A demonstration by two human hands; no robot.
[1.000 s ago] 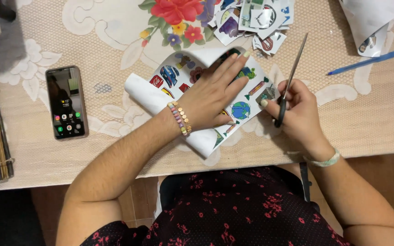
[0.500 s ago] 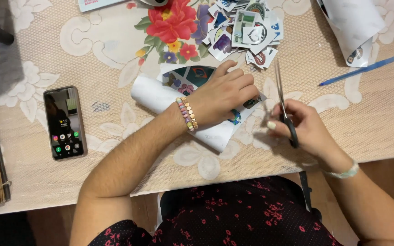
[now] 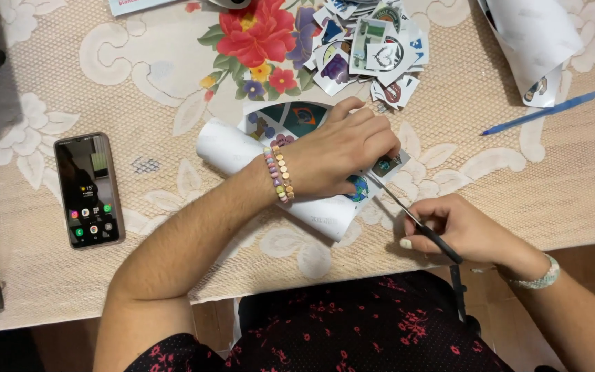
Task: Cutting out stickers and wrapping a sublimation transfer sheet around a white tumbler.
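The left hand (image 3: 339, 155) was laid flat, knuckles bent, on a curled sticker sheet (image 3: 290, 172), its fingers closed down on the sheet's far edge so that the paper was pinned to the tablecloth (image 3: 70, 76). The right hand (image 3: 466, 231) was closed round the handles of a pair of scissors (image 3: 414, 220), held just below and to the right of the left hand, with the blades pointed up toward the left fingertips. The blade tips were seen at the sheet's edge, beside a small printed sticker; whether the blades were parted could not be told.

Beyond the left hand a heap of cut stickers (image 3: 370, 48) was spread. A blue pen (image 3: 542, 112) was lying well above the right hand, and a phone (image 3: 89, 189) was lying well to the left of the left forearm.

A slip was judged possible: the tips were placed very near the pinning fingers, so these could be nicked. The sheet's curl could also spring back and drag the cut through a printed picture.
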